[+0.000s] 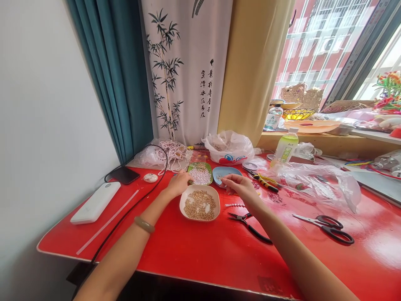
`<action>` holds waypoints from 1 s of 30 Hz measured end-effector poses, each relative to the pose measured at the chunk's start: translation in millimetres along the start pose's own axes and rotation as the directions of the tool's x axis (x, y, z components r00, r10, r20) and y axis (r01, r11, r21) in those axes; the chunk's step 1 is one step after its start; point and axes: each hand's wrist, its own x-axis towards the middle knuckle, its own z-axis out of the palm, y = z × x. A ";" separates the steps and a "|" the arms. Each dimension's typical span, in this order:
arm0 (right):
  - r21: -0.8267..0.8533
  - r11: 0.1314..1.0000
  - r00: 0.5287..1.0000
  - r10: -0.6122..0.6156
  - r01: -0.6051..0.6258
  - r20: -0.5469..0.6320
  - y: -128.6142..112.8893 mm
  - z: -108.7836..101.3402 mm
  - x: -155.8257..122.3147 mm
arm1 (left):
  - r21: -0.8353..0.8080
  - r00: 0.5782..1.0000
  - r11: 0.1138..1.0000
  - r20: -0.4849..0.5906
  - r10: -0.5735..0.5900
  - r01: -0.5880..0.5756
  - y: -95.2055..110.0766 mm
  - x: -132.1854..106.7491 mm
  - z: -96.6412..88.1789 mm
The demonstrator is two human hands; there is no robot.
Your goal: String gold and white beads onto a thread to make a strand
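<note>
My left hand [179, 183] rests with curled fingers at the near left edge of a green dish [200, 172] of pale beads; I cannot make out what it pinches. My right hand [239, 187] hovers just in front of a blue dish [226, 172], fingers pinched together on something too small to name. Between my hands sits a white dish [199, 203] full of gold beads. A short strand of pearl beads [234, 205] lies on the red table [194, 246] under my right wrist, beside black-handled pliers [249, 225].
Scissors [328, 228] lie at the right. Yellow-handled pliers [265, 181], crumpled clear plastic [316, 179], a green bottle [285, 147] and a white bag [228, 149] stand behind. At the left are a power bank [95, 202], phone [124, 174], black cable [131, 211] and pearl strands [171, 152].
</note>
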 end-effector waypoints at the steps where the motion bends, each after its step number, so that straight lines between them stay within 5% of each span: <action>1: -0.001 1.000 1.000 -0.001 0.001 0.002 0.6 0.0 0.3 | 0.008 1.000 1.000 -0.001 0.004 -0.004 -0.5 0.2 -0.6; 10: -0.043 0.999 1.000 -0.005 0.006 0.014 -0.7 1.5 -1.3 | 0.090 0.997 0.993 -0.008 0.074 -0.073 -3.9 -0.9 -1.5; 30: -0.043 0.999 0.999 0.009 -0.007 0.043 -2.0 3.3 -2.7 | -0.103 0.998 0.993 -0.009 0.062 -0.063 -17.3 4.8 -3.8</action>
